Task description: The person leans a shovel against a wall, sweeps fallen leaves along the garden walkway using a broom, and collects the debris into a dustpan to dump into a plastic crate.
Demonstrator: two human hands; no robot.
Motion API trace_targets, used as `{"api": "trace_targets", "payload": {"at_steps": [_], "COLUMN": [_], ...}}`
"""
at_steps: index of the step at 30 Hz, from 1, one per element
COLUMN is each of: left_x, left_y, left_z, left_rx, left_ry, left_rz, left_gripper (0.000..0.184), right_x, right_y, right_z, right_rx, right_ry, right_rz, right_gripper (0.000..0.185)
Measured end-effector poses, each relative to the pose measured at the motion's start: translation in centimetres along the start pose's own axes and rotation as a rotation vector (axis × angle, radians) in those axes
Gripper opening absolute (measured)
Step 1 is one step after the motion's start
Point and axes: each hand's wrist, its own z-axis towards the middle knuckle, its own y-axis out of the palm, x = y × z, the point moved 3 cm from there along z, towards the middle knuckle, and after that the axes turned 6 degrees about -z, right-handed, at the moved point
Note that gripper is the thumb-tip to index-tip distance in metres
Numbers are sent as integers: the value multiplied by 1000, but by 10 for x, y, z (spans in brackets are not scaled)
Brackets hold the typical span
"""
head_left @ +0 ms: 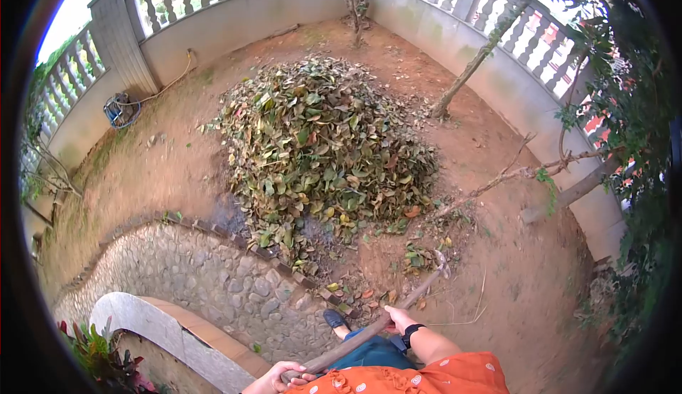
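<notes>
My right hand (400, 319) is wrapped round the middle of a long wooden-handled garden tool (369, 332). Close to my waist, my left hand (279, 378) grips the handle's near end. The handle slants up and to the right, and its small pale head (443, 264) rests at the ground beside a few loose leaves (419, 258). From here I cannot make out whether that head is a rake or a hoe. Just beyond it rises a large pile of leaves (320, 138), green, yellow and brown.
A cobbled path (206, 273) with a brick edging curves at the left, beside a curved low wall (153, 323). A coiled hose (122, 110) lies by the balustraded wall (234, 18). At right are a bare branch (504, 176) and a leaning tree trunk (472, 67).
</notes>
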Motion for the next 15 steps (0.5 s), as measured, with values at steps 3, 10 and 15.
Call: {"api": "trace_targets", "payload": {"at_steps": [3, 10, 15], "left_x": [8, 58, 64], "left_y": [3, 50, 124], "left_z": [-6, -35, -111], "left_rx": [-80, -107, -80], "left_ry": [-113, -116, -69], "left_rz": [-105, 25, 36], "left_gripper": [63, 71, 69], "right_x": [-11, -43, -105], "right_y": [1, 34, 94], "right_z": [23, 11, -45], "right_rx": [-30, -168, -117], "right_ry": [-16, -26, 7], "right_rz": [-40, -57, -4], "right_gripper": [30, 20, 24]}}
